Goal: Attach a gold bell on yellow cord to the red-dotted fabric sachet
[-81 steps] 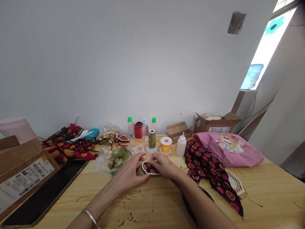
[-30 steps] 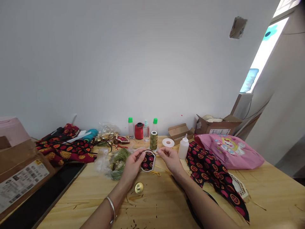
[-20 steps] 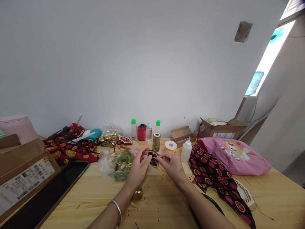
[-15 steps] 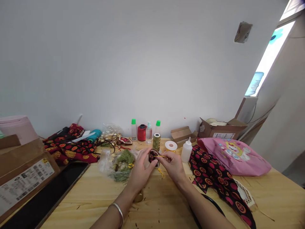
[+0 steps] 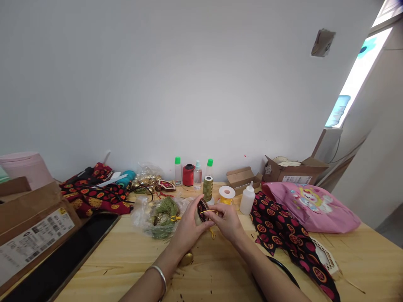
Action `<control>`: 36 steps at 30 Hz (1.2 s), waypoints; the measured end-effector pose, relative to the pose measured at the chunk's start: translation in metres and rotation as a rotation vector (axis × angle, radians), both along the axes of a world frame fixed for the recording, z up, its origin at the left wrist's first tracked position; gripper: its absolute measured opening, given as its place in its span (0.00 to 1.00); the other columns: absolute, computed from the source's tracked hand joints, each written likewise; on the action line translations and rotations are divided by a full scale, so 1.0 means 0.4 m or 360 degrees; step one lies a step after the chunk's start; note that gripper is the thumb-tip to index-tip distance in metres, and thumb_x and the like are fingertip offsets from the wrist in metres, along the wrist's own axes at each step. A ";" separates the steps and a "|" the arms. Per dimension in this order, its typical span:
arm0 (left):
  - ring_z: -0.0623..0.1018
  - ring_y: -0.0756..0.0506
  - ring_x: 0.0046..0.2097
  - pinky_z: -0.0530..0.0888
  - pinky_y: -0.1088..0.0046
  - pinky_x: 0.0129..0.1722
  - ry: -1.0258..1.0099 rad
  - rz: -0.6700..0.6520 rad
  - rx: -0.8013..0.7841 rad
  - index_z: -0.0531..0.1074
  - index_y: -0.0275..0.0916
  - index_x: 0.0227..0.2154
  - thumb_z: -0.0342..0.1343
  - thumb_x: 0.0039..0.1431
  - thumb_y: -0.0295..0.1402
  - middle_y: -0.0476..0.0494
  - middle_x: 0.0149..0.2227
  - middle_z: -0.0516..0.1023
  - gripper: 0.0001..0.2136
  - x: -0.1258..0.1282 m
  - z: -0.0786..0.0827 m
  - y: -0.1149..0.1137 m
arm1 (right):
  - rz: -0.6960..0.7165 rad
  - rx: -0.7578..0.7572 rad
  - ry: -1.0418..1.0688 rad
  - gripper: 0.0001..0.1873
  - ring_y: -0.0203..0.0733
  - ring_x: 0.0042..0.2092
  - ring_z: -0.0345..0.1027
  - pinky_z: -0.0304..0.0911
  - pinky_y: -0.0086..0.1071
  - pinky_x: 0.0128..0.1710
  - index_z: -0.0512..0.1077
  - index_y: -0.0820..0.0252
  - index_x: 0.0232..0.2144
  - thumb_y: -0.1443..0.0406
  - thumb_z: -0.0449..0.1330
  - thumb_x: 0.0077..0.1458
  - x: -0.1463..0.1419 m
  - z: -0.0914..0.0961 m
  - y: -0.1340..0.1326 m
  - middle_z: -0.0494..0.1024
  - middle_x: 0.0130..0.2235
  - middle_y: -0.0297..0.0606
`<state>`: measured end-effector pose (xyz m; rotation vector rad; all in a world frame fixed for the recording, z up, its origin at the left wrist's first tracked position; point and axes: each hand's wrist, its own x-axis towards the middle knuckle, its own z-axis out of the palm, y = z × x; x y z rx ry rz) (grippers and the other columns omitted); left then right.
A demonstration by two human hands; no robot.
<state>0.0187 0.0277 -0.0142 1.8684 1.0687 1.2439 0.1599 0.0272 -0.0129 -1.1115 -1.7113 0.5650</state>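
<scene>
A wooden table (image 5: 126, 251) carries 2 green-capped bottles (image 5: 178, 173), patterned cloth (image 5: 278, 228) and a pink bag (image 5: 333, 216).

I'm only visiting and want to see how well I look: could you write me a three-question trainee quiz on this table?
1. Just right of the yellow spool stands: A, a red spool; B, a white squeeze bottle; C, an olive spool?
2. True or false: the left hand has a silver bangle on its wrist.
3. Fill in: the right hand pinches a ____ cord.

Key: 1 B; 2 true; 3 yellow.
</scene>
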 end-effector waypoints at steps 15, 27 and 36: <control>0.63 0.43 0.52 0.58 0.64 0.52 -0.0052 0.0015 0.0004 0.61 0.42 0.48 0.56 0.45 0.33 0.42 0.51 0.64 0.24 -0.005 0.000 0.003 | -0.0002 0.0067 -0.0139 0.10 0.35 0.25 0.60 0.52 0.25 0.23 0.75 0.61 0.27 0.60 0.59 0.44 0.005 0.001 -0.001 0.72 0.23 0.34; 0.72 0.45 0.44 0.66 0.66 0.46 -0.0993 0.0132 -0.0508 0.60 0.39 0.40 0.60 0.40 0.32 0.41 0.42 0.72 0.22 -0.009 0.015 0.023 | -0.0345 0.0027 -0.0023 0.21 0.33 0.22 0.54 0.50 0.26 0.22 0.63 0.63 0.17 0.56 0.44 0.54 0.035 0.023 0.005 0.60 0.18 0.30; 0.71 0.44 0.46 0.64 0.64 0.48 -0.0916 0.0211 -0.0440 0.61 0.37 0.41 0.61 0.38 0.31 0.38 0.42 0.71 0.24 -0.014 -0.014 0.044 | -0.0308 -0.0061 -0.0045 0.22 0.35 0.22 0.55 0.51 0.26 0.22 0.63 0.62 0.17 0.53 0.45 0.52 0.032 0.006 0.011 0.61 0.17 0.31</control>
